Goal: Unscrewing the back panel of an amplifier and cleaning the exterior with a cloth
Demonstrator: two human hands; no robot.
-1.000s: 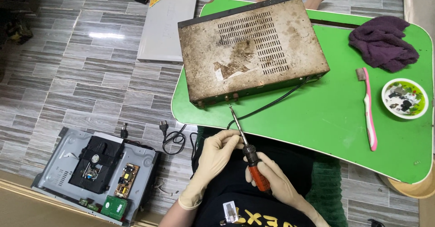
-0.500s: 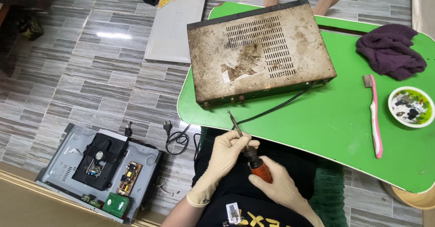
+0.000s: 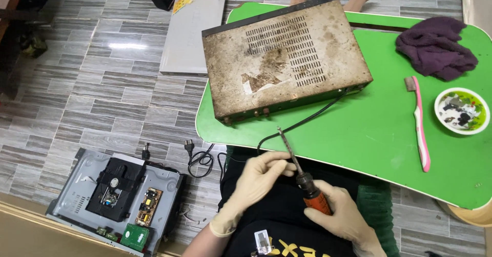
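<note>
Right hand [image 3: 341,218] grips orange screwdriver [image 3: 303,177] handle, near green table [image 3: 359,134] front edge. Left hand [image 3: 259,177] fingers pinch metal shaft. Shaft slants up-left, tip toward rusty box [image 3: 284,57] on table. Left hand nearer box.

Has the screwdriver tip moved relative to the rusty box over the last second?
Cannot tell: the camera shifted. The screwdriver tip sits just below the box front edge, as before.

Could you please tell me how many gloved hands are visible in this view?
2. The left hand pinches the metal shaft of the screwdriver near the table's front edge; the right hand wraps its orange handle, lower right. No other hands show.
</note>
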